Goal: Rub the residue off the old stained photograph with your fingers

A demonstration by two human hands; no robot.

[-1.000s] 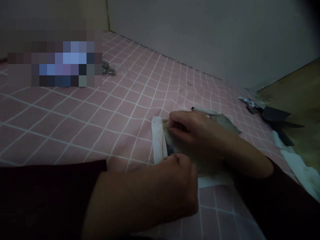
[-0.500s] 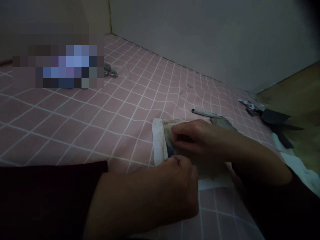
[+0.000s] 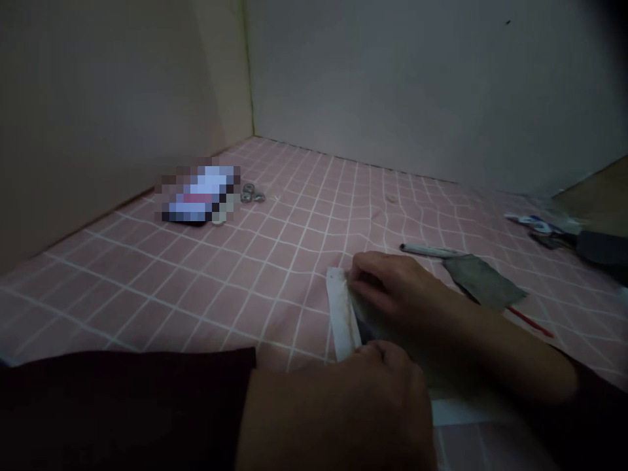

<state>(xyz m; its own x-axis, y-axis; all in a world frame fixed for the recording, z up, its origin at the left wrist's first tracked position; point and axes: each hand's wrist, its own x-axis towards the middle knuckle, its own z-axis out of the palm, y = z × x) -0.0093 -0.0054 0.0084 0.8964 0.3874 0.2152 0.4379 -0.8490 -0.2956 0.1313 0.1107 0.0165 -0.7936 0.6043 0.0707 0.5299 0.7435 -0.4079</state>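
We see our left hand (image 3: 392,399) nearest, its fingers curled on the near left part of a white-bordered sheet (image 3: 343,320), and our right hand (image 3: 387,278) just beyond it, bent inward over the sheet's far left part; we cannot tell whether either pinches anything. The sheet lies flat beneath both hands, its left border running away from us and leaning slightly left at the far end, its near border running crosswise; our hands and right arm hide too much for us to say which way is longer. Beyond the right arm we find a grey cloth (image 3: 485,281), a pale stick (image 3: 426,250) pointing left from its corner, and a red stick (image 3: 532,322) slanting toward us. Everything rests on a pink tablecloth (image 3: 186,275) with white grid lines, slightly rippled, meeting a grey wall (image 3: 392,85) and a brownish wall (image 3: 98,98) in dim light.
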